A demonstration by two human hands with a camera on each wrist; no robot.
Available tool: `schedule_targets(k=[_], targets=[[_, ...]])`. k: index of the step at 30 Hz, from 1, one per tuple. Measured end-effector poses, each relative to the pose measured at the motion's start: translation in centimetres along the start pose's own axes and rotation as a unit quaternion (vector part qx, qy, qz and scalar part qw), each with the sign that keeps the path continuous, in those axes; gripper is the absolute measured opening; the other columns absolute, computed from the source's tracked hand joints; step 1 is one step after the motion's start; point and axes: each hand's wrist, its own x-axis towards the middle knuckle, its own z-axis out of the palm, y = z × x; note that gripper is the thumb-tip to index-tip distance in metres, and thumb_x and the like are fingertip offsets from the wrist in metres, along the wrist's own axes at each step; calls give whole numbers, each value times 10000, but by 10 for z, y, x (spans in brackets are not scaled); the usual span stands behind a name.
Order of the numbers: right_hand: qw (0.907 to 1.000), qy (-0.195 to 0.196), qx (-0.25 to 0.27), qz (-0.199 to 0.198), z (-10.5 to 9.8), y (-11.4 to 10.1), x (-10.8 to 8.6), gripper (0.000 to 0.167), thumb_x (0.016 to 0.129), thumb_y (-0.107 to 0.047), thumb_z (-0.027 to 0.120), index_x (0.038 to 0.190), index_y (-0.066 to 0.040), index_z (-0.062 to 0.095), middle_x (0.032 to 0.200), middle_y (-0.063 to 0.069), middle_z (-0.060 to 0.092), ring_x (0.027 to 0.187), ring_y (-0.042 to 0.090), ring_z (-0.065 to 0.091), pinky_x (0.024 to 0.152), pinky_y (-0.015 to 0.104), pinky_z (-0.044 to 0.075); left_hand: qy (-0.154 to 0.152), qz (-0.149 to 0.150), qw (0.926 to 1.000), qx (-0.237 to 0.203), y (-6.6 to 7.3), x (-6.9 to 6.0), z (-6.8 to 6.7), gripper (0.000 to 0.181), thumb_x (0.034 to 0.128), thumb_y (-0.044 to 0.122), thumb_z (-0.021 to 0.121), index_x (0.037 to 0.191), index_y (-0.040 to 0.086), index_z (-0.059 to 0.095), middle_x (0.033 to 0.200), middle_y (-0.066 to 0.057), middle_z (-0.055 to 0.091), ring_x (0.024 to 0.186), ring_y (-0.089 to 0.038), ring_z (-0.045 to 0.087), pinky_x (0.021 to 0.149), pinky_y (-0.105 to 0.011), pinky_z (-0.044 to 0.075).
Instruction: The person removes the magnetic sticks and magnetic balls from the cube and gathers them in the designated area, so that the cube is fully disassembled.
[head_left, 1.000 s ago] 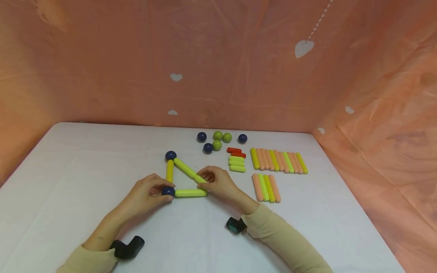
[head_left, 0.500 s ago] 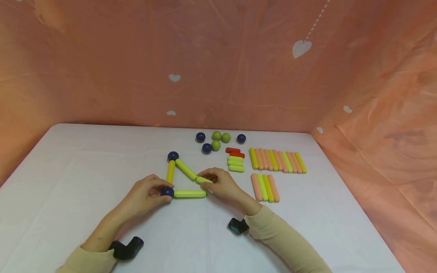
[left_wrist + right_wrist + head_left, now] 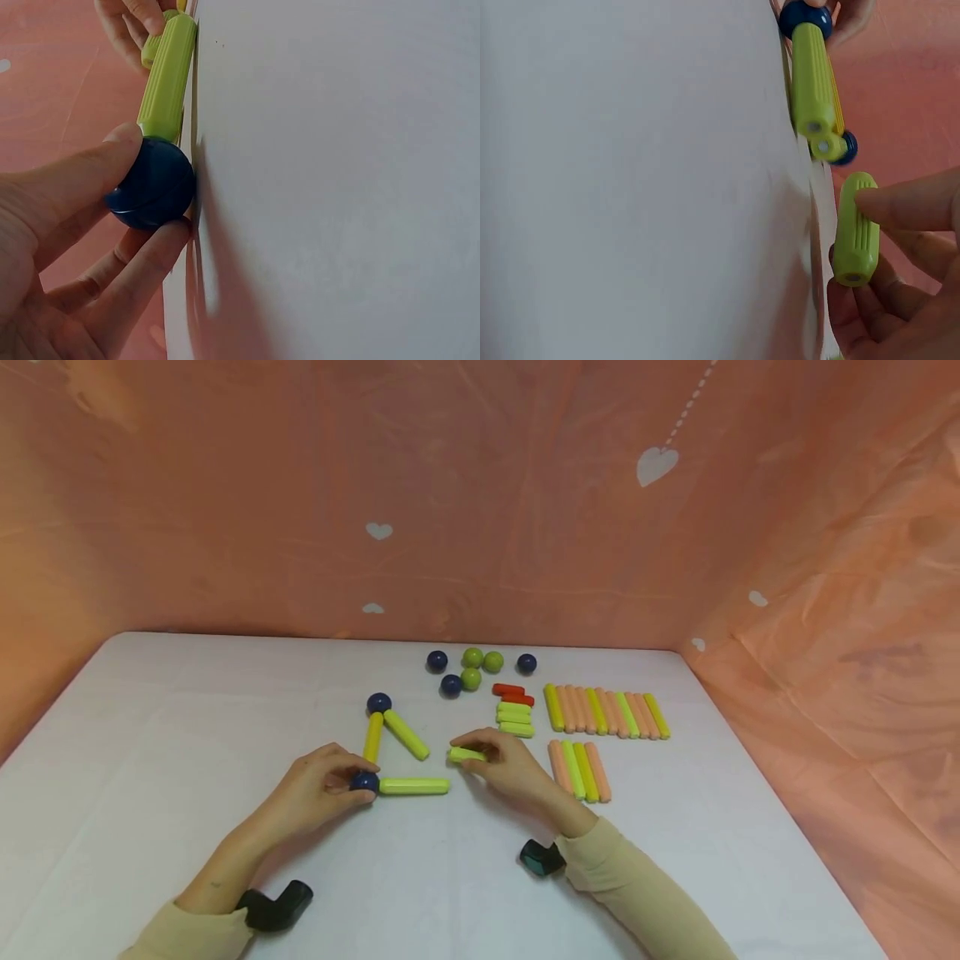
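My left hand (image 3: 318,789) pinches a dark blue ball (image 3: 156,184) between thumb and fingers at the near corner of a small frame. From that ball a lime-green rod (image 3: 414,787) runs right and a yellow rod (image 3: 372,737) runs away to a second blue ball (image 3: 378,702). Another lime rod (image 3: 406,734) slants from the far ball toward the right, its end apart from the first lime rod. In my right hand (image 3: 513,768), thumb and fingers pinch a short lime-green rod (image 3: 857,229), held to the right of the frame and touching neither lime rod.
Blue and green balls (image 3: 471,678) lie at the back. Near them are two red short rods (image 3: 517,700) and several short lime rods (image 3: 515,720). A long row of peach, yellow and lime rods (image 3: 607,712) and a smaller group (image 3: 580,771) lie on the right.
The short lime rod has come away from the end of the slanting lime rod. My right hand has moved right with it, while my left hand keeps its hold on the blue ball.
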Motion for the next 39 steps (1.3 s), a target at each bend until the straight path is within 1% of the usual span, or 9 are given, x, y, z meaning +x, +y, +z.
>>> schedule_targets(k=[3,7,13,19,24,29,34,36,39], targets=[[9999,88,75,39,-7,4,-2,261,903,-110,655,1162,-83,666,1152,65,668,1008,192,564,887,290,469,-26,-49,10000,16,0,0,0,308,779,144,794,1060,53,708,922,-34,583,830,-163,654,729,-217,536],[9997,241,22,104,-16,8,-5,252,891,-108,665,1141,-77,674,1136,70,674,1025,213,574,906,319,468,-21,-38,10000,51,-1,1,-1,310,777,152,796,1058,56,709,923,-30,586,835,-163,652,734,-223,534],[9983,464,72,351,-26,14,-9,257,885,-92,669,1141,-78,677,1159,70,654,1066,225,556,942,361,457,-26,-3,10000,47,-1,0,-1,310,780,161,795,1060,62,709,921,-25,585,838,-165,649,738,-232,537],[9977,533,120,396,-34,21,-11,264,884,-68,666,1148,-62,671,1183,100,644,1082,248,564,981,426,467,1,28,9999,120,-1,0,0,309,777,160,797,1057,65,710,920,-23,586,831,-164,646,733,-236,532],[9966,591,116,556,-36,26,-11,267,877,-37,664,1143,-59,670,1166,101,650,1087,250,583,995,424,473,18,21,9999,114,-1,0,0,302,776,158,797,1052,71,712,927,-27,591,828,-162,647,725,-231,533],[9950,732,-11,677,-37,27,-12,257,868,-33,673,1124,-60,677,1153,98,658,1051,240,600,950,401,497,28,15,10000,93,-2,0,0,301,775,159,799,1051,76,714,927,-28,592,824,-161,649,721,-229,537],[9932,858,-407,677,-42,26,-18,261,856,-72,699,1117,-66,681,1136,94,668,1028,239,600,912,377,497,27,47,9999,96,-2,0,0,301,774,169,800,1049,78,716,923,-22,593,822,-151,639,714,-223,532],[9917,913,-642,634,-45,27,-21,254,851,-87,709,1103,-66,688,1114,92,672,996,234,588,871,354,488,34,74,9999,100,-3,0,0,301,773,172,801,1046,80,717,923,-19,595,819,-145,634,709,-220,527],[9898,970,-827,629,-48,27,-23,239,847,-94,716,1083,-62,697,1086,90,673,943,227,570,807,315,471,32,90,9999,83,-3,1,0,301,770,167,802,1044,76,717,922,-22,596,814,-141,632,707,-217,527]])
